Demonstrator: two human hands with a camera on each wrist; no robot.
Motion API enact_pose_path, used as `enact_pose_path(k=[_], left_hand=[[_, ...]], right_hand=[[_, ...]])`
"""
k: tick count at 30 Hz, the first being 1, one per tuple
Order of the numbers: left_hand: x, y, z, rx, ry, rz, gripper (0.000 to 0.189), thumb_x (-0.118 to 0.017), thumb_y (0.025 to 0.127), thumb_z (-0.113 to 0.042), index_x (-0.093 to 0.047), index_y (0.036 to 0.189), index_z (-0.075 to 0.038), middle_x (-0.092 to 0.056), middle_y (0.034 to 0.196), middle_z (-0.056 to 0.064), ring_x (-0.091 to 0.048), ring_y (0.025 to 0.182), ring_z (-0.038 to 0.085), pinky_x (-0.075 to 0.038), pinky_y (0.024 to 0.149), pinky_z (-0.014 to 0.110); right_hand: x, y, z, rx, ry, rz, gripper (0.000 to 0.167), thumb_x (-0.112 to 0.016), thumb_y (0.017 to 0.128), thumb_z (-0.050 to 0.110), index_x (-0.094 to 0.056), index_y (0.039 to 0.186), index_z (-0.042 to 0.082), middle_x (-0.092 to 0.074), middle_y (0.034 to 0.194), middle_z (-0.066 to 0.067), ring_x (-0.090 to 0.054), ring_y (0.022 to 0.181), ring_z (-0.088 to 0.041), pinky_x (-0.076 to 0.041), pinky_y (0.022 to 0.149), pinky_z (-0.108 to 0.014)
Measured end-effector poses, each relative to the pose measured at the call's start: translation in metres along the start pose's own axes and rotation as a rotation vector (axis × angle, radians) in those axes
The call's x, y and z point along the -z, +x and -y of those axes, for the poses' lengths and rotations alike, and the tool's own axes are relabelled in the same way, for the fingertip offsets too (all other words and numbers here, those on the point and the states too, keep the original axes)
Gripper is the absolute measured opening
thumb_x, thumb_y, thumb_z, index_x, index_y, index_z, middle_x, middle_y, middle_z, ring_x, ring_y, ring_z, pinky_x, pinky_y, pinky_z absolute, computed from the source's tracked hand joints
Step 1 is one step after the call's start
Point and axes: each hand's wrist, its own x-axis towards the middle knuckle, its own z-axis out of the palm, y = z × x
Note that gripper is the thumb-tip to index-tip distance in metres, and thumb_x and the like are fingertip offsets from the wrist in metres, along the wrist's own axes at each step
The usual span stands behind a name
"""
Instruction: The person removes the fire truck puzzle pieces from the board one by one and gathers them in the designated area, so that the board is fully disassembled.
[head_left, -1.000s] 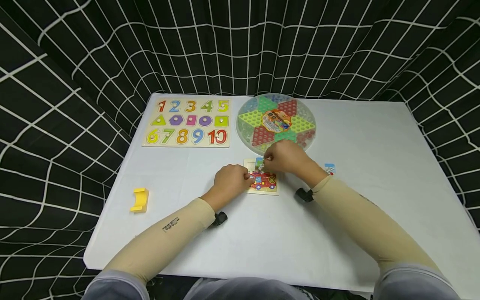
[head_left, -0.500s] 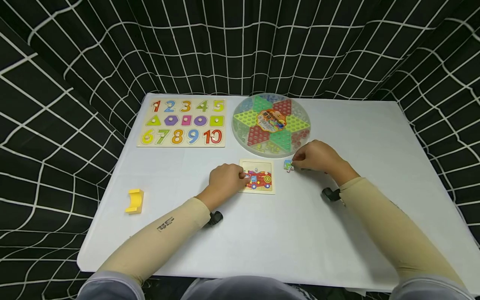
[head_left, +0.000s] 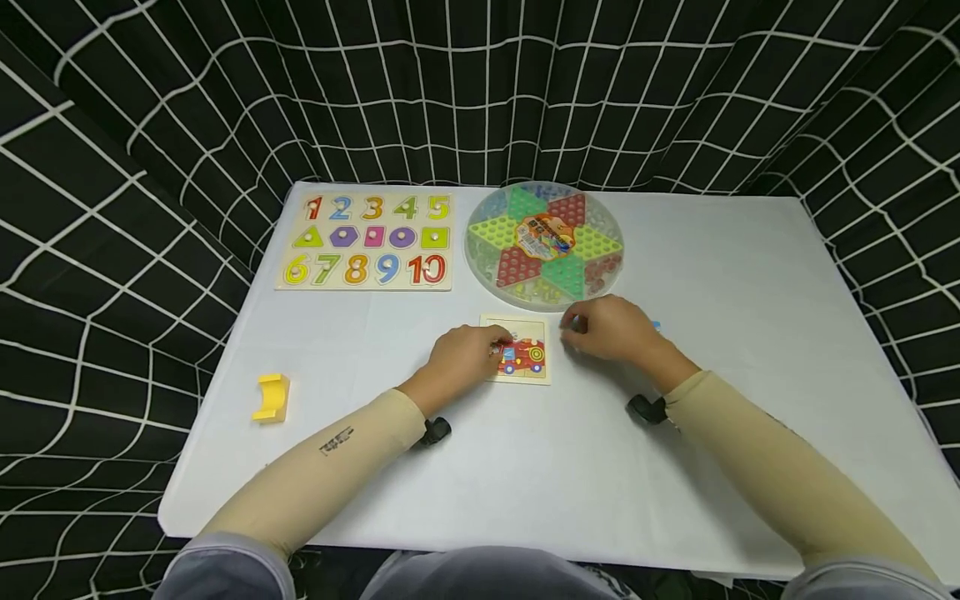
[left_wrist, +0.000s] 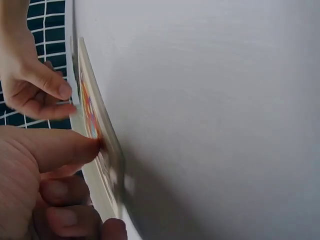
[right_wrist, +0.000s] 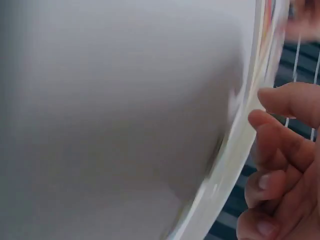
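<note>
A small wooden jigsaw puzzle [head_left: 528, 356] with a red fire truck picture lies in its pale tray near the middle of the table. My left hand [head_left: 462, 357] holds it at the left side, hiding part of the picture; in the left wrist view the thumb [left_wrist: 85, 149] touches its edge while the other fingers curl. Just right of the puzzle is my right hand [head_left: 611, 329], thumb and forefinger apart with nothing visible between them. A blue puzzle piece [head_left: 656, 325] shows on the table, mostly hidden behind the right hand.
At the back left lies a number and shape peg board [head_left: 365, 242]. Beside it, close behind the puzzle, is a round Chinese checkers set [head_left: 592, 246] in a clear case. A yellow arch block [head_left: 272, 398] stands at the left. Black netted curtains [head_left: 480, 92] surround the white table [head_left: 450, 475].
My right hand has lifted a green and blue piece off the puzzle, carried it right and let it go. It has moved back left a little. The left hand stays at the puzzle.
</note>
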Motion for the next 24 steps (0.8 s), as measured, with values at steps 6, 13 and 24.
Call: enact_pose_path(k=[6, 13, 24], left_hand=[[-0.002, 0.003, -0.01, -0.019, 0.048, 0.037, 0.033, -0.067, 0.085, -0.041, -0.072, 0.113, -0.025, -0.071, 0.095, -0.006, -0.063, 0.082, 0.019, -0.047, 0.064, 0.038], [-0.011, 0.004, -0.021, -0.004, 0.09, -0.004, 0.036, -0.068, 0.083, -0.057, -0.059, 0.079, -0.022, -0.055, 0.062, -0.008, -0.053, 0.057, 0.015, -0.038, 0.048, 0.034], [-0.014, 0.007, -0.024, 0.032, 0.07, -0.013, 0.036, -0.071, 0.082, -0.056, -0.06, 0.082, -0.022, -0.057, 0.066, -0.008, -0.054, 0.059, 0.015, -0.039, 0.05, 0.034]], right_hand=[[-0.012, -0.004, 0.037, 0.078, -0.049, 0.048, 0.024, -0.067, 0.086, 0.022, -0.076, 0.107, 0.014, -0.05, 0.055, 0.01, -0.041, 0.051, -0.01, -0.032, 0.048, -0.03], [-0.015, -0.004, 0.046, 0.043, 0.019, 0.09, 0.022, -0.07, 0.084, 0.019, -0.072, 0.102, 0.008, -0.054, 0.062, 0.009, -0.046, 0.054, -0.01, -0.038, 0.053, -0.031], [-0.016, -0.002, 0.042, 0.084, 0.085, 0.011, 0.022, -0.08, 0.078, 0.018, -0.067, 0.092, 0.007, -0.055, 0.073, 0.001, -0.05, 0.071, -0.016, -0.042, 0.066, -0.035]])
